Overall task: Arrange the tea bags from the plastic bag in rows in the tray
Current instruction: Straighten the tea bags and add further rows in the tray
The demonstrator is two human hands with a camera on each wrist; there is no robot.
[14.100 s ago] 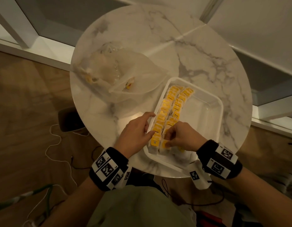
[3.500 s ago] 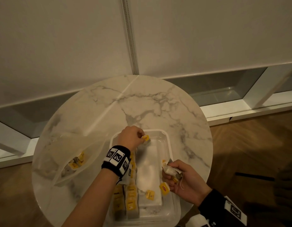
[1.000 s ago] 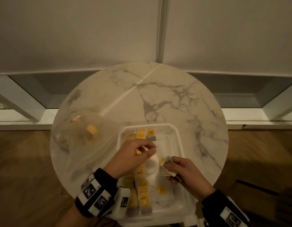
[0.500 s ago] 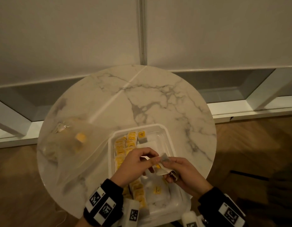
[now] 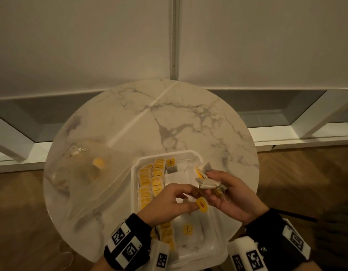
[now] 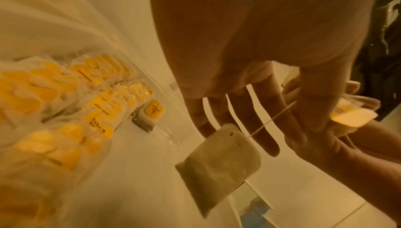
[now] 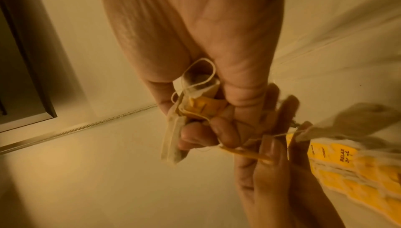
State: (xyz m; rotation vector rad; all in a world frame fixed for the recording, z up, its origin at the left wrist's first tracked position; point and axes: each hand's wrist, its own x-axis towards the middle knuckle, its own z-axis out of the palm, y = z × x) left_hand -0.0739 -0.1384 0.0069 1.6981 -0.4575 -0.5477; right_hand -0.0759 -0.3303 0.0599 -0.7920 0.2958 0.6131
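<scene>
The white plastic tray sits at the near edge of the marble table, with two rows of yellow-tagged tea bags along its left side. One tea bag stands alone at the far end beside them. My left hand pinches the yellow tag of a single tea bag, which dangles on its string over the tray. My right hand grips a bunch of tea bags and tangled strings, just right of the left hand.
The clear plastic bag lies crumpled on the table's left half with a few tea bags inside. A loose yellow tag lies on the tray floor. The round table stands by a white wall; wooden floor lies on both sides.
My left hand has drawn one tea bag out of the right hand's bunch and now holds it by the tag. The hands have moved slightly apart.
</scene>
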